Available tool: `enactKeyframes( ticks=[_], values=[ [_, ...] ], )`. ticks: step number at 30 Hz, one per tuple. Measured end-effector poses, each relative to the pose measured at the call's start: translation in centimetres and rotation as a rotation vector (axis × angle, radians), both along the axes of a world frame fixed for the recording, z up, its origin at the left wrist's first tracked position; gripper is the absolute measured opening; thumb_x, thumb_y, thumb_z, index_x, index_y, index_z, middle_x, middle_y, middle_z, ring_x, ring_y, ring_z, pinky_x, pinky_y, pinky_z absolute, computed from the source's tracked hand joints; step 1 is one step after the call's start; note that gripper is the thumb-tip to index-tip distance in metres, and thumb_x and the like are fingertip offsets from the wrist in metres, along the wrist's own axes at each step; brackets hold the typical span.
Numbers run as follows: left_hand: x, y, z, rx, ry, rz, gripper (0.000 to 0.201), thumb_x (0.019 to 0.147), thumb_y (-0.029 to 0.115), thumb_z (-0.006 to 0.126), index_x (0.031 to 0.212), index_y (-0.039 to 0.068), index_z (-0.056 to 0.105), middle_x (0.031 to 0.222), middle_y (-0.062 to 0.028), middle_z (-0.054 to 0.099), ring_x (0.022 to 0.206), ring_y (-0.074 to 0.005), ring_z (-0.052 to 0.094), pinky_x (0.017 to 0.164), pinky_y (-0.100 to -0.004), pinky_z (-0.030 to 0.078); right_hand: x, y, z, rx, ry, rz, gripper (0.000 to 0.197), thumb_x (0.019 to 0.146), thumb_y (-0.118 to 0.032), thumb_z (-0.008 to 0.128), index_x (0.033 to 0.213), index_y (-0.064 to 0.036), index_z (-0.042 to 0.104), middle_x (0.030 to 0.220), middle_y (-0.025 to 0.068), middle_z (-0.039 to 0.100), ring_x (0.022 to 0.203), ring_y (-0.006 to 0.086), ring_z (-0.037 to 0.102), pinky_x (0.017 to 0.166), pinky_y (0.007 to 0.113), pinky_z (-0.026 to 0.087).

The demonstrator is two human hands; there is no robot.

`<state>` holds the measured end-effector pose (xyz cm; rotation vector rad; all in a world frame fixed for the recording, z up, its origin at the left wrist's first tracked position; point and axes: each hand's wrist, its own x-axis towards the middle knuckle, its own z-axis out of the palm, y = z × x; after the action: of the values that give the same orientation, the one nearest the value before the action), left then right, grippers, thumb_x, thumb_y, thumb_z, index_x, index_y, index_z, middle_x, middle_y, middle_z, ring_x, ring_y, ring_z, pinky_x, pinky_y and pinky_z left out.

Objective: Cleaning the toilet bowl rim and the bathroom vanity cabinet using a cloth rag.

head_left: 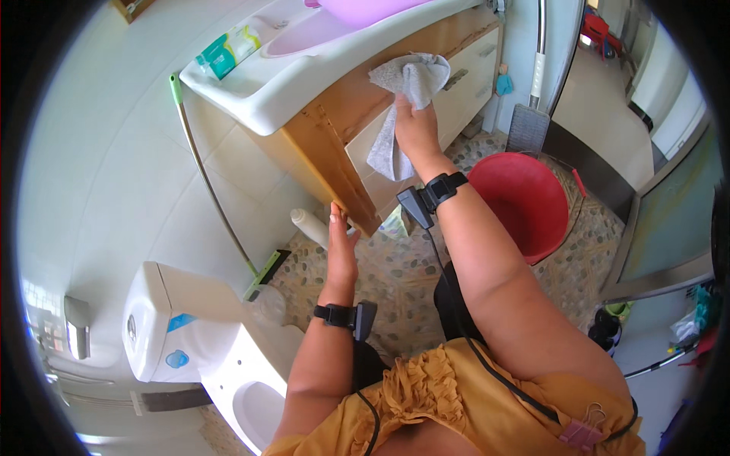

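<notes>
My right hand [417,133] is closed around a grey cloth [414,80], bunched above the fingers with a loose end hanging below. The cloth is up against the front of a wooden vanity cabinet [319,148] with white panels, near a drawer handle [456,79]. Down at the cabinet's lower left corner is my left hand [342,247], its fingers stretched out along the wooden edge and its thumb apart. Nothing shows in that hand. Just behind it, a white bottle [308,226] leans on the floor, partly hidden.
A white washbasin [274,99] tops the cabinet, bearing a green-and-white packet [228,52] and a pink basin [369,11]. A red bucket [525,201] stands to the right, near a flat mop [528,128]. A green-handled squeegee [217,186] leans left, above a white toilet [201,334].
</notes>
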<state>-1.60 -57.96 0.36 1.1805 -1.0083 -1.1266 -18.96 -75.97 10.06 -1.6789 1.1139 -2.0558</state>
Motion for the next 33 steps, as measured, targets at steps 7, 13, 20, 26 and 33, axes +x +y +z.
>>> enactKeyframes(
  ticks=[7, 13, 20, 26, 33],
  values=[
    [-0.2, -0.1, 0.0, 0.011, 0.013, 0.014, 0.079, 0.102, 0.065, 0.029, 0.162, 0.016, 0.012, 0.166, -0.0075, 0.018, 0.154, -0.0272, 0.013, 0.116, -0.0579, 0.021, -2.8, -0.5, -3.0, 0.383, 0.1, 0.111, 0.041, 0.101, -0.025, 0.05, 0.13, 0.0046, 0.053, 0.127, 0.0315, 0.058, 0.117, 0.0457, 0.056, 0.096, 0.047, 0.046],
    [-0.4, -0.4, 0.1, 0.009, -0.014, 0.054, 0.08, 0.102, 0.064, 0.034, 0.161, 0.013, 0.015, 0.165, -0.0085, 0.021, 0.153, -0.0274, 0.016, 0.115, -0.0577, 0.024, -3.5, 0.7, -8.0, 0.856, -0.217, 0.361, 0.033, 0.098, -0.02, 0.05, 0.121, 0.0026, 0.057, 0.107, 0.0209, 0.066, 0.094, 0.0325, 0.065, 0.083, 0.045, 0.051],
    [-1.6, 0.0, 0.9, 0.028, 0.0, 0.119, 0.077, 0.104, 0.06, 0.033, 0.16, 0.01, 0.018, 0.165, -0.0086, 0.022, 0.152, -0.0255, 0.02, 0.116, -0.0502, 0.027, 2.4, 9.2, -5.6, 0.779, 0.055, 0.538, 0.034, 0.093, -0.024, 0.056, 0.1, 0.0091, 0.062, 0.09, 0.0202, 0.067, 0.082, 0.0276, 0.064, 0.075, 0.042, 0.051],
    [-1.9, -0.5, 1.5, -0.116, 0.308, -0.027, 0.077, 0.106, 0.059, 0.025, 0.153, -0.002, 0.03, 0.153, -0.0144, 0.043, 0.143, -0.0248, 0.038, 0.118, -0.0373, 0.027, 4.3, 13.5, -4.1, 0.63, 0.38, 0.474, 0.039, 0.091, -0.022, 0.056, 0.107, 0.0129, 0.06, 0.112, 0.0383, 0.059, 0.105, 0.049, 0.06, 0.092, 0.051, 0.049],
    [-2.4, 0.2, 2.0, -0.001, 0.484, -0.01, 0.072, 0.106, 0.059, 0.027, 0.144, 0.0, 0.04, 0.139, -0.0148, 0.053, 0.127, -0.0267, 0.052, 0.109, -0.0405, 0.04, 5.1, 16.0, -2.9, 0.606, 0.294, 0.507, 0.044, 0.091, -0.017, 0.056, 0.129, 0.0066, 0.055, 0.138, 0.0335, 0.043, 0.126, 0.0482, 0.048, 0.109, 0.048, 0.04]
  ],
)
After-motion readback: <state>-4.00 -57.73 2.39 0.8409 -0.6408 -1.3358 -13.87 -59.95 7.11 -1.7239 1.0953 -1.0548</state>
